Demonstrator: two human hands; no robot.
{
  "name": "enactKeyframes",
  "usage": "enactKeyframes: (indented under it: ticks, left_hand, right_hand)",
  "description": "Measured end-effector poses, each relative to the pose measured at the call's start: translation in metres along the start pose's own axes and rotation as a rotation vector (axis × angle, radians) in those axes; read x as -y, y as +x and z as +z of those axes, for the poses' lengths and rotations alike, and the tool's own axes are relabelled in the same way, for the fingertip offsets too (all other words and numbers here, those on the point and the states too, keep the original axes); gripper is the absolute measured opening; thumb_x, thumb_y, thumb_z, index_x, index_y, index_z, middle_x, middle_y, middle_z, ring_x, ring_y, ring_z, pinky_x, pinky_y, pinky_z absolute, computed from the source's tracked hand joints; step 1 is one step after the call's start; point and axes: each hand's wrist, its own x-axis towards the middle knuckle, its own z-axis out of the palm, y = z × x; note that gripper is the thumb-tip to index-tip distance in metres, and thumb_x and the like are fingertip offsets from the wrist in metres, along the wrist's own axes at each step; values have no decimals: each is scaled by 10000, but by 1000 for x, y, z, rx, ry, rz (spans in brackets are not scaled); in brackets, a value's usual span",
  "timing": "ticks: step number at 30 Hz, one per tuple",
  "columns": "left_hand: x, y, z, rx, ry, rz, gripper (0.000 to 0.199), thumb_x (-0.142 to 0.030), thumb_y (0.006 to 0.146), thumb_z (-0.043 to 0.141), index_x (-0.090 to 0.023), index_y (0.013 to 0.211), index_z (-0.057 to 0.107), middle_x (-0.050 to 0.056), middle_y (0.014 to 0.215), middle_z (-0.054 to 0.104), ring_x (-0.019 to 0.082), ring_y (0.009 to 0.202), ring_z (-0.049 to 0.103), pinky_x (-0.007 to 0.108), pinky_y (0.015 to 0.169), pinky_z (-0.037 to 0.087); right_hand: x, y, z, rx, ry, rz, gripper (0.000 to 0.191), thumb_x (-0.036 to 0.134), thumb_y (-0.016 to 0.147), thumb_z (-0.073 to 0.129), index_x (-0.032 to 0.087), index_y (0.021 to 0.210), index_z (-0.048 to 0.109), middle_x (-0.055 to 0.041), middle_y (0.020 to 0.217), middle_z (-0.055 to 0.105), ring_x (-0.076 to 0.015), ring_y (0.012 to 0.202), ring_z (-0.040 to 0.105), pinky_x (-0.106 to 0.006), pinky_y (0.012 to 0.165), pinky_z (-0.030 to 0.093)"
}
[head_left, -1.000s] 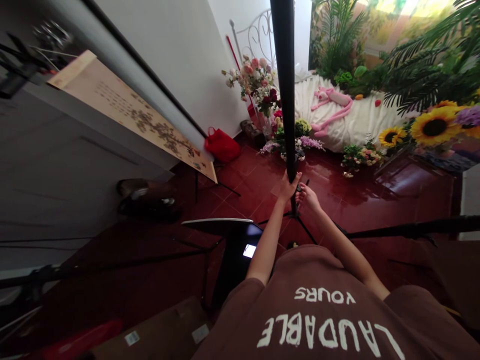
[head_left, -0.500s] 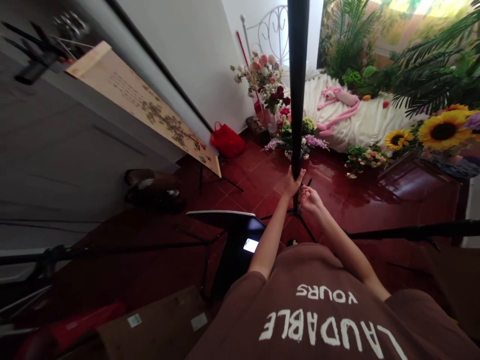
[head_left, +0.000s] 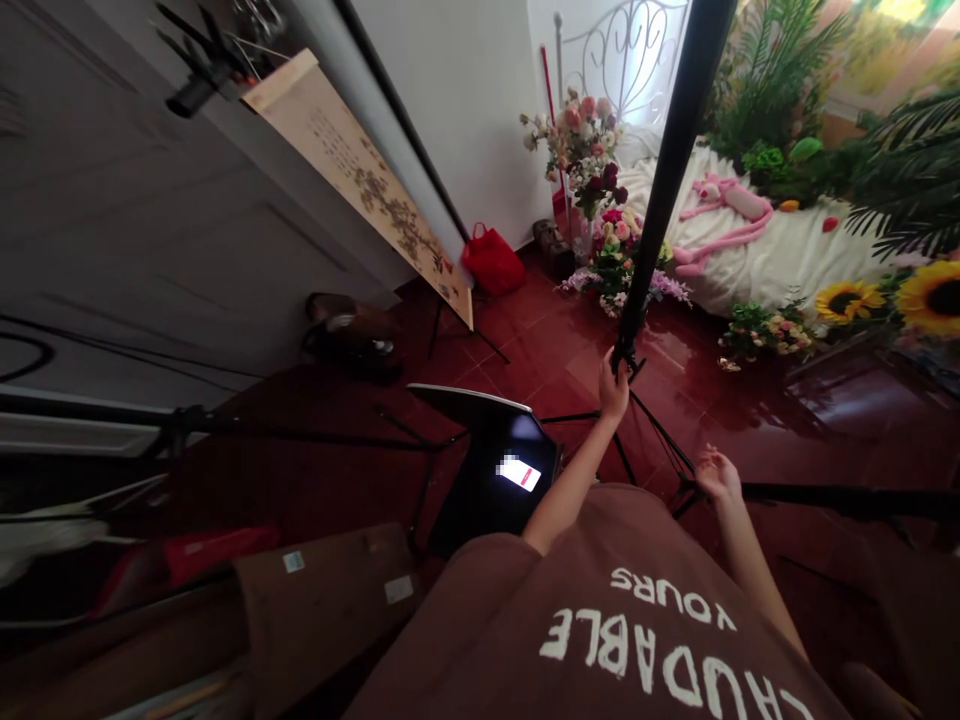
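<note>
My left hand [head_left: 615,388] is wrapped around the lower part of a black tripod stand [head_left: 660,190], near a clamp knob. The stand's pole leans to the upper right, and its top lies out of view. Its thin legs spread over the red tiled floor below the hand. Lower and to the right, my right hand [head_left: 718,474] is held away from the pole with loosely bent fingers apart and nothing in it. Just beyond that hand, a black horizontal pole [head_left: 840,498] runs off to the right.
A black chair [head_left: 480,490] with a lit phone [head_left: 521,473] on it stands to my left. Ahead are flowers [head_left: 592,140], a bed with white cloth [head_left: 787,255] and a pink plush toy [head_left: 727,210]. A hanging scroll [head_left: 375,190], red bag [head_left: 493,260] and cardboard [head_left: 330,610] are leftward.
My right hand has come off the stand and moved right and down. The left hand has stayed on the stand, whose pole now leans rightward in view. The camera view has shifted.
</note>
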Motion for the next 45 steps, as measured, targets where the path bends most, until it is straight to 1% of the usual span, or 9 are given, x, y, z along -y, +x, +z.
enactKeyframes:
  ticks: [4,10,15,19,22,26,30,37,45]
  left_hand:
    - [32,-39,0,56,92,-191,431,-414,889,528,-175,1247,524,165,1285,562,193,1034,636,341,886,520]
    - [50,-102,31,578,149,-301,175,-259,883,506,-150,929,636,72,885,709,142,765,676,309,783,536]
    - [17,-123,78,939,128,-251,193,-249,885,473,-156,897,642,37,793,710,122,703,656,267,720,528]
    - [-19,-134,129,1148,88,-139,219,-301,899,475,-151,903,635,29,778,694,114,697,640,262,729,521]
    - [-47,-152,171,1264,-27,-13,266,-366,904,498,-144,996,613,70,923,691,137,834,652,283,794,516]
    - [-79,-183,215,1349,-242,98,385,-407,903,524,-157,1197,509,134,1183,615,159,1024,621,301,888,493]
    - [-88,-204,236,1394,-238,144,429,-404,875,572,-166,1220,481,88,1030,644,141,885,623,280,829,491]
    - [-81,-208,244,1410,-200,282,235,-357,909,497,-166,1039,542,63,962,612,149,848,591,279,795,482]
    - [-79,-210,245,1369,-165,333,204,-342,903,491,-170,1008,527,68,942,601,150,830,582,281,779,472]
  right_hand:
    - [13,-23,-53,-190,45,-68,191,11,637,537,188,694,494,94,513,490,-28,379,492,-119,383,470]
    - [25,-49,-58,-221,-1,-280,184,51,643,517,233,668,515,83,481,413,-57,349,429,-178,319,440]
    - [27,-66,-48,-132,-6,-421,150,101,665,576,234,690,511,96,477,376,-57,365,415,-174,338,425]
    - [25,-86,-55,-175,116,-459,150,102,675,584,221,712,501,98,480,416,-45,382,433,-142,368,420]
    - [30,-106,-66,-239,215,-465,124,129,690,585,217,733,510,87,515,482,-46,397,453,-138,371,416]
    - [52,-137,-75,-207,314,-498,119,174,726,587,208,688,481,72,545,504,-42,423,460,-126,381,398]
    - [89,-160,-74,-100,190,-566,114,270,790,589,213,717,522,71,535,484,-52,405,427,-140,349,347]
    - [143,-164,-69,-322,-433,-648,322,483,764,687,183,837,594,1,665,673,-93,485,566,-176,379,361]
    - [154,-169,-76,-234,-637,-709,413,506,649,768,191,832,574,32,692,665,-68,512,525,-171,460,386]
